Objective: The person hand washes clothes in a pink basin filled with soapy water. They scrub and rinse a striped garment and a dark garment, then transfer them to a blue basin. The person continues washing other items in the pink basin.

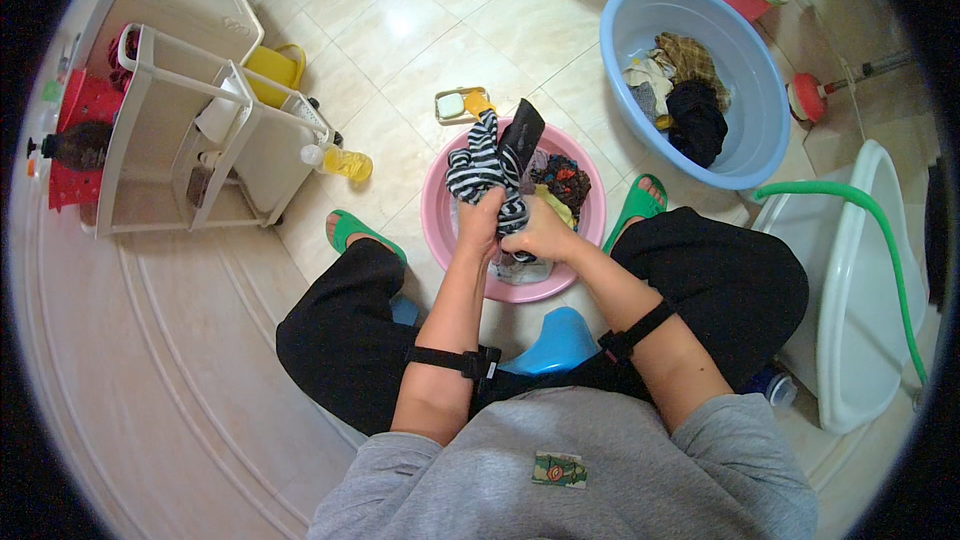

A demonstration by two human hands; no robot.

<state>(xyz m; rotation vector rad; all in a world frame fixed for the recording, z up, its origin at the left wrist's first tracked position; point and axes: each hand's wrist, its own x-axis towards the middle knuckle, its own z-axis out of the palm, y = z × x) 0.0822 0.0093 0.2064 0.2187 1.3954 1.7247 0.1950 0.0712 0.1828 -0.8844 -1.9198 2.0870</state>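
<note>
Over a pink basin (432,215), my left hand (481,220) and my right hand (543,232) are closed around a black-and-white striped garment (474,172). My hands are close together, and the cloth bunches up between and above them. A dark flap of cloth (521,135) sticks up beside the stripes; I cannot tell whether it belongs to the same garment. Other clothes lie in the basin, among them a dark patterned piece (565,183) with red spots. Just beyond the basin a soap dish (440,118) holds a pale bar of soap (450,105) and something yellow (478,102).
A blue tub (618,90) with several clothes stands at the far right. A bottle of yellow liquid (345,164) lies left of the basin, near a white shelf rack (150,140). At right, a green hose (880,220) crosses a white ceramic fixture (850,330). A blue stool (555,340) is beneath me.
</note>
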